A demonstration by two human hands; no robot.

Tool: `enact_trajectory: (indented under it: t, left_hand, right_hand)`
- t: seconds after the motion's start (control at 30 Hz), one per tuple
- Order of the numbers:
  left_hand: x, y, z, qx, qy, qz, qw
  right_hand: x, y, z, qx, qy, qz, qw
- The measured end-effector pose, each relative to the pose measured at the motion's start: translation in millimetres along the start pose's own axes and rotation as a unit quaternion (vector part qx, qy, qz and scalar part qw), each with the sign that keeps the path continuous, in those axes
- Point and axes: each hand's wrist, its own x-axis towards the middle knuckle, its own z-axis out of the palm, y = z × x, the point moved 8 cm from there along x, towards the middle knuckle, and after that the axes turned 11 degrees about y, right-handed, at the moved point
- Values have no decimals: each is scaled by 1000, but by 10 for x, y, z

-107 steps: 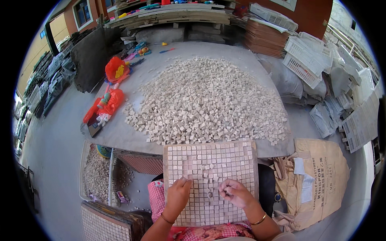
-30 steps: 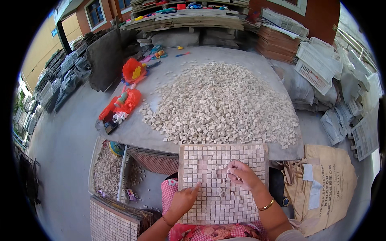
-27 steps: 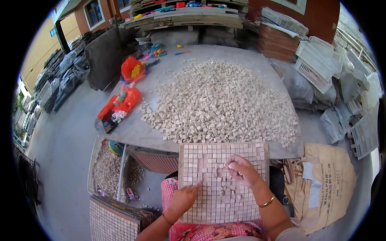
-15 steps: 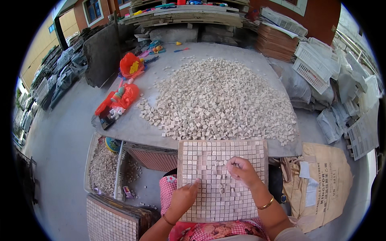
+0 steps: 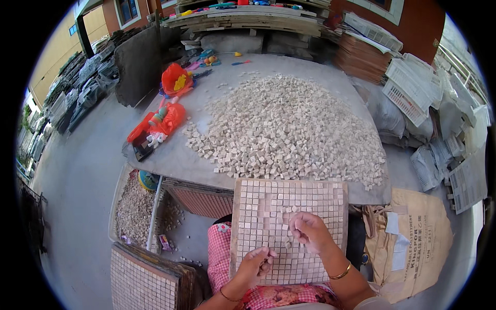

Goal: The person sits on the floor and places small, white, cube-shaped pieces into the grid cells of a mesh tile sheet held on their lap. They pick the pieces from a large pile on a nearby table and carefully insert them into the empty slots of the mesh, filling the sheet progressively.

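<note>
A square mosaic board (image 5: 236,227) rests over my lap, its grid largely filled with small pale stone cubes. Several cells are unfilled in the upper middle, and a few loose stone cubes (image 5: 288,209) lie on top there. My right hand (image 5: 311,231) is over the board's right half, thumb and fingertips pinched together; whatever is between them is too small to make out. Over the lower left of the board, my left hand (image 5: 257,263) is half closed with its fingers curled. What its fingers hold, if anything, is hidden. A large heap of stone cubes (image 5: 289,129) spreads beyond the board.
The heap sits on a grey slab table (image 5: 201,175). Red plastic bags (image 5: 173,118) and toys lie at its left. Below left stand a white crate (image 5: 114,217) of cubes and stacked mosaic boards (image 5: 139,281). At right is a tan sack (image 5: 429,243); white crates (image 5: 405,93) stand behind.
My left hand has drawn down and slightly right from the grid, its fingers now more curled. My right hand has shifted slightly lower, still pinched. The whole view has tilted a little.
</note>
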Motion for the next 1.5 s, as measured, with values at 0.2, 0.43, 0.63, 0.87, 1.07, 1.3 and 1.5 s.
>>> enact_trajectory:
  t: [0.2,0.43,0.63,0.87,1.07,1.3,1.5]
  left_hand:
    - [88,-423,411,-220,-17,-84,972]
    - [-12,-490,188,-348,-67,-155,922]
    - [-181,899,-262,292,206,345,868]
    - [-97,1142,-154,593,288,416,627]
    - [-82,1200,-209,496,274,410,715]
    - [-157,971,-733,97,193,232,948]
    - [-500,357,-878,-149,114,114,976]
  right_hand:
    - [-482,207,456,-352,-98,-203,909]
    - [-283,-57,265,-480,-4,-272,834]
    - [-128,-247,171,-494,28,-259,830]
    - [-94,-225,129,-512,47,-284,810]
    - [-31,-224,-94,-520,69,-256,812]
    - [-225,201,545,-555,-57,-321,765]
    - [-237,871,932,-636,-148,-360,667]
